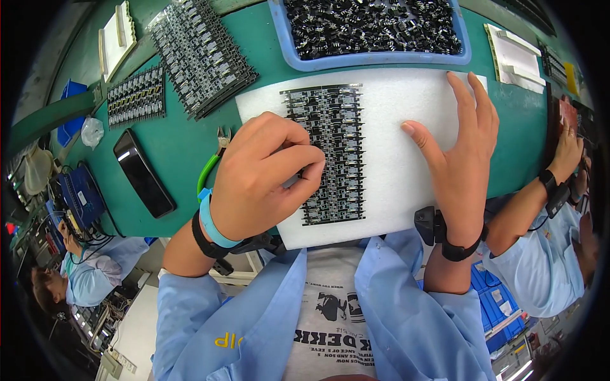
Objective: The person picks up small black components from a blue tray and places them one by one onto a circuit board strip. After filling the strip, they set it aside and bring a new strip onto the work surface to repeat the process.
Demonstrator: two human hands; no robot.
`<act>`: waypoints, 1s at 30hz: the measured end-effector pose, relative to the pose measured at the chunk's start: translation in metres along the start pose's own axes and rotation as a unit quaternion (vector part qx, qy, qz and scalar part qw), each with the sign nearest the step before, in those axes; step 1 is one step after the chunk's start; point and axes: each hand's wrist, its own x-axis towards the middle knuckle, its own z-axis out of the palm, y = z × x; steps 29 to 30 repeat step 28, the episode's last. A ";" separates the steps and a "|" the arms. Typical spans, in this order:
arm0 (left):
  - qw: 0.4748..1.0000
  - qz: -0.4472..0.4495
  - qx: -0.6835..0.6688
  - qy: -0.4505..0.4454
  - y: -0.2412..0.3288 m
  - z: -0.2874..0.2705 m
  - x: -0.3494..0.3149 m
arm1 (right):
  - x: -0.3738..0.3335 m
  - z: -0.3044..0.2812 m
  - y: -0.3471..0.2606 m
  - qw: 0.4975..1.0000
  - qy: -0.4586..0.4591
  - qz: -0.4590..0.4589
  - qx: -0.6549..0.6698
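Note:
A black circuit board panel (pixel 343 152) with rows of small parts lies on a white foam sheet (pixel 406 197) in front of me. Over the panel's left edge is my left hand (pixel 267 171), its thumb and fingers curled together in a pinch. Whatever sits between those fingertips is too hidden to make out. My right hand (pixel 467 140) hovers or rests at the foam's right side, fingers spread and holding nothing. Side cutters (pixel 208 170) with green handles lie left of the foam, partly behind my left wrist.
Beyond the foam stands a blue tray (pixel 381 62) full of small black components. Stacked board panels (pixel 203 57), a smaller panel (pixel 136 96) and a black phone (pixel 145 174) lie left. White plastic fixtures (pixel 117 41) flank the back. A co-worker's arm (pixel 524 219) is at right.

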 end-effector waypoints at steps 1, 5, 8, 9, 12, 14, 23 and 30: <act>1.000 -0.003 -0.004 -0.002 0.000 0.000 0.000 | 0.000 0.000 0.000 1.000 0.000 0.002 0.001; 1.000 -0.017 -0.011 -0.007 0.000 -0.002 0.001 | 0.002 -0.001 0.001 1.000 -0.001 0.006 0.000; 0.999 -0.039 -0.034 -0.004 -0.001 -0.010 -0.001 | 0.003 -0.001 0.000 1.000 0.001 0.002 -0.003; 0.997 -0.055 -0.057 -0.002 -0.003 -0.014 -0.002 | 0.003 -0.002 0.000 1.000 -0.005 0.004 0.002; 0.996 -0.055 -0.064 -0.027 0.008 -0.035 -0.002 | 0.007 -0.010 0.001 1.000 -0.009 -0.001 0.009; 0.994 -0.025 -0.036 -0.100 0.027 -0.049 -0.009 | 0.008 -0.020 0.002 0.999 -0.020 -0.030 -0.031; 0.995 -0.018 0.031 -0.088 0.038 -0.004 -0.071 | 0.097 -0.025 0.017 0.980 -0.009 -0.161 0.118; 0.998 -0.003 0.050 -0.049 0.034 0.003 -0.068 | 0.132 -0.011 0.004 0.980 -0.086 -0.154 0.096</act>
